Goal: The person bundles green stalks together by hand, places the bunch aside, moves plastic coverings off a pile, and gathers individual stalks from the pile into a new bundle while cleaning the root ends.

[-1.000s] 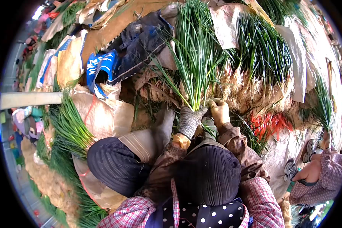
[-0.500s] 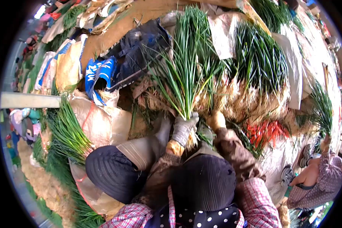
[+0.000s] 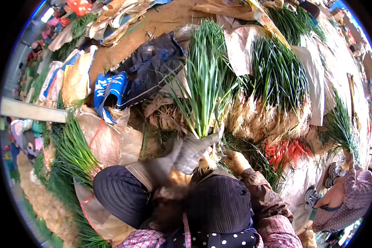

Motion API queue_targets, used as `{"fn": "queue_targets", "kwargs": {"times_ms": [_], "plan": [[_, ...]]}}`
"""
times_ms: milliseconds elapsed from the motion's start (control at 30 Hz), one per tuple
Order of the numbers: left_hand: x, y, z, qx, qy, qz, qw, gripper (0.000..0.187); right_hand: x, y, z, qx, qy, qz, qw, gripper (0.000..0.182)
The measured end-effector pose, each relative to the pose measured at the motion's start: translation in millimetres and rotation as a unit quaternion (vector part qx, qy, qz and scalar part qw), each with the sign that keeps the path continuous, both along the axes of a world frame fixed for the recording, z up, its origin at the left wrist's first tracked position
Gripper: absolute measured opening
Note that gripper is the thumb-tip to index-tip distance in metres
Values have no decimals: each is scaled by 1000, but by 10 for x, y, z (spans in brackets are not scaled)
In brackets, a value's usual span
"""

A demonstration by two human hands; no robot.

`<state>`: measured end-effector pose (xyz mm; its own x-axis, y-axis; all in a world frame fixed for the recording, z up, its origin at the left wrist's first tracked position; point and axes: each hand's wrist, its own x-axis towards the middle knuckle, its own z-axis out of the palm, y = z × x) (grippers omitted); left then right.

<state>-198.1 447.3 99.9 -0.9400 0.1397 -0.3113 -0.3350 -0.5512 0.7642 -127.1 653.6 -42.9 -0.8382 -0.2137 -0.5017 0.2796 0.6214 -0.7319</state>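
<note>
Since a second ago the right hand (image 3: 235,160) dropped off the stalks, loosely curled under the roots, maybe holding something. Left hand (image 3: 193,151) grips the green onion bunch (image 3: 206,87) upright. Finished bunches (image 3: 277,78) stacked beyond, loose ones (image 3: 74,149) left.

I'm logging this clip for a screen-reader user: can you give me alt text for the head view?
The gloved left hand grips a bundle of green chives upright near its roots, with the right hand beside its base. More rooted chive bundles lie on sacks beyond, and another person crouches at the right.
</note>
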Motion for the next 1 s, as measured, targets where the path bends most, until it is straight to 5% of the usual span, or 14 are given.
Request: {"fn": "queue_targets", "kwargs": {"times_ms": [67,200,333,400,567,600,667,767,867,1000], "plan": [[4,-145,508,-31,-128,-42,990,26,-23,9,1,-1,0,-8,1000,31],[137,-408,876,-130,-23,-36,991,25,-179,-100,4,-161,-8,-91,983,35],[80,-292,681,-117,7,1,993,24,-557,-266,376,-427,-247,-210,844,63],[11,-326,539,-175,-3,-58,983,26,-658,-430,492,-471,-278,-234,804,73],[-54,-315,271,-182,-3,-20,983,26,-1002,-590,708,-595,-151,-406,677,21],[-88,-302,206,-127,12,18,992,25,-1049,-519,864,-570,-94,-425,697,22],[-154,-510,-65,-249,-114,50,961,21,-1016,-346,1168,-495,50,-369,785,32],[-181,-503,-94,-232,-80,99,964,24,-1017,-314,1373,-402,72,-361,838,43],[-144,-355,-357,-115,-108,24,987,29,-1045,-414,1116,-468,9,-342,814,37],[-26,-34,-591,-290,-64,-114,948,35,-1089,-620,868,-459,-55,-336,821,34]]}}
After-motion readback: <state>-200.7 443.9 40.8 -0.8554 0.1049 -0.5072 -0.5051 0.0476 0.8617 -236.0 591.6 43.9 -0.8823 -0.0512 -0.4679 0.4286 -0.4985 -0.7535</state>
